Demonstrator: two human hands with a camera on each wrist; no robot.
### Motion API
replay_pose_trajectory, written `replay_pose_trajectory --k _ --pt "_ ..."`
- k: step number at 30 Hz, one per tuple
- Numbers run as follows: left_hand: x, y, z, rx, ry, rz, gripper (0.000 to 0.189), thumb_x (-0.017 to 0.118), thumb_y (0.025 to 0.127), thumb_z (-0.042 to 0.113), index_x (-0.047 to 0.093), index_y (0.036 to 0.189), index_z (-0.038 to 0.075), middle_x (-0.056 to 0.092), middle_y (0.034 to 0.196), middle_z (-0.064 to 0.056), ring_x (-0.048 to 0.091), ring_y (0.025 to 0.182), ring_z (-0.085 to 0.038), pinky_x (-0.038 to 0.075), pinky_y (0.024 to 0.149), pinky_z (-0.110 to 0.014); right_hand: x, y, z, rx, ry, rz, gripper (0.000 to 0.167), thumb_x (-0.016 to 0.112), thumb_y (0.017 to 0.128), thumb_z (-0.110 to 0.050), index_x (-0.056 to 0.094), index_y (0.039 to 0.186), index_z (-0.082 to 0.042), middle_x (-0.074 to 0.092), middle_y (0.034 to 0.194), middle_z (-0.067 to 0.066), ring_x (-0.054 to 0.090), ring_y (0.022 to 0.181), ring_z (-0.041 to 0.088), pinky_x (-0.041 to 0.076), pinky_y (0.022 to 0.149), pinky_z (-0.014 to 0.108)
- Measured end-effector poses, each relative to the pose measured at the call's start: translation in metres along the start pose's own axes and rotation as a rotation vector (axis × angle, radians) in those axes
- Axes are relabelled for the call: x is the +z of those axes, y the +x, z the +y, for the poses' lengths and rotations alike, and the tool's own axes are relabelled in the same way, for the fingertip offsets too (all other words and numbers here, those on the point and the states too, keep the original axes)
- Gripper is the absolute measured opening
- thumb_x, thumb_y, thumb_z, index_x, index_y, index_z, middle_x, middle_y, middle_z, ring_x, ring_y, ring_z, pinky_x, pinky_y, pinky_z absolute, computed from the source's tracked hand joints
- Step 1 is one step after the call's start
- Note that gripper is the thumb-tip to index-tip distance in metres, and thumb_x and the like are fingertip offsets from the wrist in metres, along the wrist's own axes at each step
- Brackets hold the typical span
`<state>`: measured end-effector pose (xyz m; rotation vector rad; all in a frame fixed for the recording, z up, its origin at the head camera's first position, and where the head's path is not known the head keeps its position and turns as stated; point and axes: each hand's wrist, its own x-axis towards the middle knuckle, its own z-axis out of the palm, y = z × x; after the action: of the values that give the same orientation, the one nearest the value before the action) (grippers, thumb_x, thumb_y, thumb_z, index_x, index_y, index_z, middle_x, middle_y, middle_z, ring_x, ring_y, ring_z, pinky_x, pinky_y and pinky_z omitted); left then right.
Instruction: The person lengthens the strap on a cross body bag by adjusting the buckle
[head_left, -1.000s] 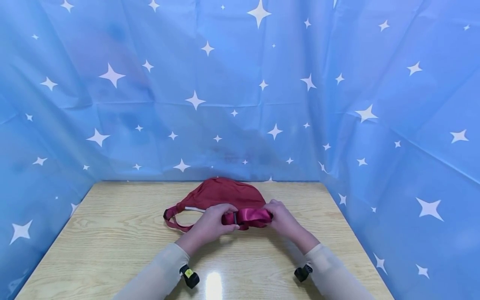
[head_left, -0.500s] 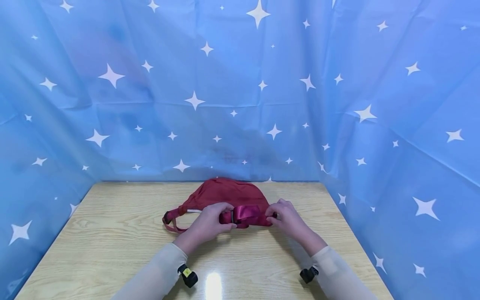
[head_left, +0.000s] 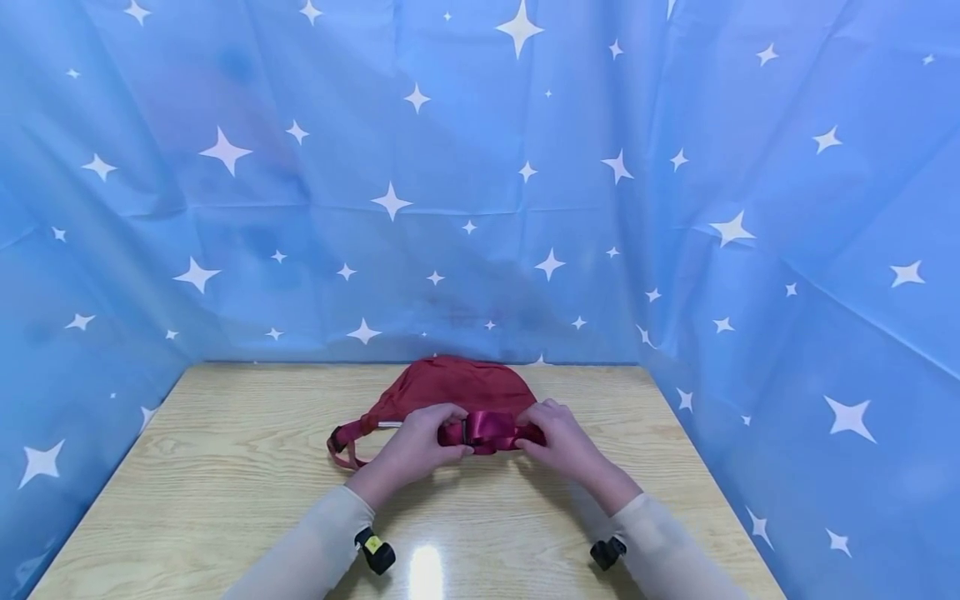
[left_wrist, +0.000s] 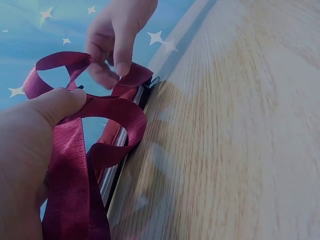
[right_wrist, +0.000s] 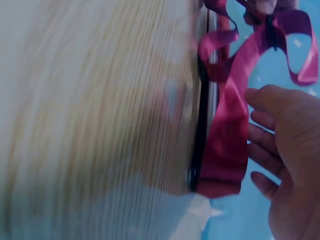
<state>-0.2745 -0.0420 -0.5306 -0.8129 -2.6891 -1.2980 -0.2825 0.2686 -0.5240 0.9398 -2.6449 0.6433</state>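
From where I stand, a soft dark-red cloth waist bag (head_left: 453,390), half-moon in outline and lightly wrinkled, lies at the far middle of the pale wood-grain table (head_left: 262,483). Its glossy crimson webbing strap (head_left: 491,429), finely ribbed in the weave, folds into flat loops before it, gathered near a black slide buckle (head_left: 467,431). A thin whitish strip (head_left: 389,424) shows by the bag's left lower edge. Behind hangs a creased blue curtain (head_left: 465,125) printed with four-pointed white stars.

The small black box on the left wrist (head_left: 378,554) carries a yellow label (head_left: 375,544), too small to read.

Both forearms, in cream sleeves, reach inward from the near edge. The person's left hand (head_left: 427,437) pinches the gathered strap between thumb and fingers. The right hand (head_left: 558,437) curves its thumb and fingers at the strap's right-hand stretch; whether they grip it I can't tell.
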Motion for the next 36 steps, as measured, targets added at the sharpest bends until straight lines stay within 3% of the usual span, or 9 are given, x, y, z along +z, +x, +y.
replay_pose_trajectory --k 8,14,21,27,31,36 --pt "0.0 0.0 -0.001 -0.005 0.008 0.002 0.048 0.093 0.093 0.033 0.073 0.134 0.018 0.074 0.122 0.008 0.067 0.109 -0.011 0.06 0.095 -0.037 0.008 0.011 -0.007 -0.019 -0.008 -0.026 0.026 0.093 0.09 -0.013 0.068 0.092 -0.017 0.067 0.085 -0.01 0.06 0.084 0.013 0.042 0.079 0.04" --pt "-0.001 0.0 -0.002 0.006 0.007 0.015 0.046 0.095 0.091 0.029 0.074 0.131 0.02 0.073 0.117 0.011 0.066 0.104 -0.009 0.059 0.09 -0.034 0.003 0.007 -0.004 -0.019 -0.005 -0.012 0.019 0.091 0.09 -0.007 0.082 0.105 -0.014 0.08 0.099 -0.004 0.072 0.095 0.019 0.048 0.087 0.046" --pt "-0.003 0.002 -0.003 0.049 0.012 0.038 0.043 0.096 0.09 0.026 0.073 0.126 0.022 0.071 0.113 0.01 0.066 0.1 -0.009 0.059 0.085 -0.035 -0.009 -0.007 -0.003 0.031 -0.105 -0.001 0.023 0.094 0.086 -0.004 0.083 0.105 -0.014 0.08 0.096 -0.004 0.058 0.084 0.015 0.042 0.082 0.042" --pt "-0.003 0.002 -0.003 0.044 0.012 0.029 0.042 0.096 0.09 0.027 0.073 0.124 0.022 0.071 0.112 0.01 0.066 0.1 -0.009 0.059 0.086 -0.035 -0.012 -0.008 -0.008 -0.002 -0.219 -0.005 0.024 0.096 0.085 -0.006 0.081 0.102 -0.014 0.078 0.094 -0.004 0.056 0.083 0.017 0.042 0.08 0.042" --pt "-0.002 0.002 -0.003 0.04 0.01 0.02 0.041 0.096 0.09 0.028 0.073 0.124 0.023 0.07 0.11 0.012 0.065 0.096 -0.009 0.058 0.082 -0.032 -0.007 -0.002 -0.015 -0.017 -0.165 -0.027 0.025 0.093 0.091 -0.014 0.082 0.112 -0.011 0.079 0.105 0.0 0.067 0.096 0.022 0.051 0.088 0.047" --pt "-0.002 0.002 -0.002 0.032 0.004 0.018 0.043 0.096 0.09 0.027 0.073 0.127 0.023 0.07 0.113 0.012 0.066 0.098 -0.007 0.059 0.084 -0.031 0.001 0.011 -0.029 0.035 0.038 -0.087 0.029 0.086 0.099 -0.014 0.078 0.126 -0.006 0.078 0.12 0.007 0.073 0.113 0.027 0.058 0.1 0.051"
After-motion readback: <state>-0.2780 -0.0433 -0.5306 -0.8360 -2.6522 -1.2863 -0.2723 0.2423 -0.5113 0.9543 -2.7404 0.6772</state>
